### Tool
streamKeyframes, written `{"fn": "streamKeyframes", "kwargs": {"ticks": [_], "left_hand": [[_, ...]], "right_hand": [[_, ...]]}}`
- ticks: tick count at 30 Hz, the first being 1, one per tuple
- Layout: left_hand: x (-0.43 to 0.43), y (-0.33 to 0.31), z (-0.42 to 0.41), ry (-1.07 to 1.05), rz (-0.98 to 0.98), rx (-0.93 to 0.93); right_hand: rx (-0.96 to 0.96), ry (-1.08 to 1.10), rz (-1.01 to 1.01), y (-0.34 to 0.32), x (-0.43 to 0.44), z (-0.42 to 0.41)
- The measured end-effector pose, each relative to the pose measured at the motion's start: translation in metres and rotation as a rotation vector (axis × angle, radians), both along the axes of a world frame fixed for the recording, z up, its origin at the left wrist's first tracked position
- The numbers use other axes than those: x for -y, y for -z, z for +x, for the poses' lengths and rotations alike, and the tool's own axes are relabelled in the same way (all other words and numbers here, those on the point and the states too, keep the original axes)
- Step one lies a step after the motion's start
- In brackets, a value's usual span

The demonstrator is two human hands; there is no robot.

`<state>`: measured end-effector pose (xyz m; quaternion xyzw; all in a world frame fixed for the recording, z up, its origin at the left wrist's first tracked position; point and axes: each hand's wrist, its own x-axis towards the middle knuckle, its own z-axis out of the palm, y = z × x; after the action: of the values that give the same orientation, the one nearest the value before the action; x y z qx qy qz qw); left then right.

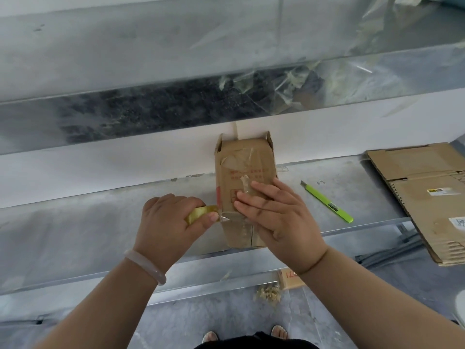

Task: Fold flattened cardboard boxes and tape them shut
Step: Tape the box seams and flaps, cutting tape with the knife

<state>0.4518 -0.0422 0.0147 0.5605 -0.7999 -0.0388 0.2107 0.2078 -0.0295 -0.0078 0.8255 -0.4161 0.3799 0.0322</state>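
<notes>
So the big grey table [88,222] runs across the whole view, with a stack of flattened brown cardboard boxes [427,197] lying at its right end, hanging partly over the front edge. Those look like the ones not folded yet.

In the middle of the table, up against the white wall panel, sits the small brown cardboard box [241,167]. It's already folded into shape, with old tape scraps on its top face and its far flaps sticking up. I'd say this is the taping step: a strip is being run across the near end of the box.

The right hand [279,217] lies flat on top of the box, fingers straight and a bit spread, pressing it down, forearm coming in from the lower right. The left hand [166,222] sits just left of the box, fingers curled round the roll of yellowish clear tape [198,214], thumb on the strip where it meets the box corner. There's a pale bangle [146,267] on that wrist.

Next move probably needs the strip smoothed down and cut, and the lime-green utility knife [327,201] is lying on the table right of the box, within easy reach.
</notes>
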Motion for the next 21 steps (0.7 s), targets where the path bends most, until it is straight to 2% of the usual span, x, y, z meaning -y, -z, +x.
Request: {"fn": "streamKeyframes", "kwargs": {"ticks": [5, 8, 12, 15, 18, 21], "left_hand": [[-0.001, -0.001, -0.002, -0.011, -0.006, 0.002], [-0.001, -0.001, 0.000, -0.012, -0.013, 0.017], [-0.003, 0.000, -0.001, -0.015, -0.017, 0.004], [-0.002, -0.001, -0.001, 0.005, -0.008, -0.014], [0.000, -0.004, 0.006, 0.093, 0.072, -0.137], [-0.001, -0.005, 0.017, 0.165, 0.148, -0.296]], "right_hand": [[-0.054, 0.060, 0.132, -0.024, -0.001, 0.003], [0.030, 0.145, 0.166, -0.035, 0.002, 0.017], [0.053, 0.078, 0.019, -0.020, 0.004, 0.021], [-0.038, 0.035, -0.075, -0.012, 0.004, 0.014], [-0.134, 0.034, -0.052, -0.013, 0.003, 0.011], [-0.152, 0.112, -0.015, -0.022, -0.004, 0.017]]}}
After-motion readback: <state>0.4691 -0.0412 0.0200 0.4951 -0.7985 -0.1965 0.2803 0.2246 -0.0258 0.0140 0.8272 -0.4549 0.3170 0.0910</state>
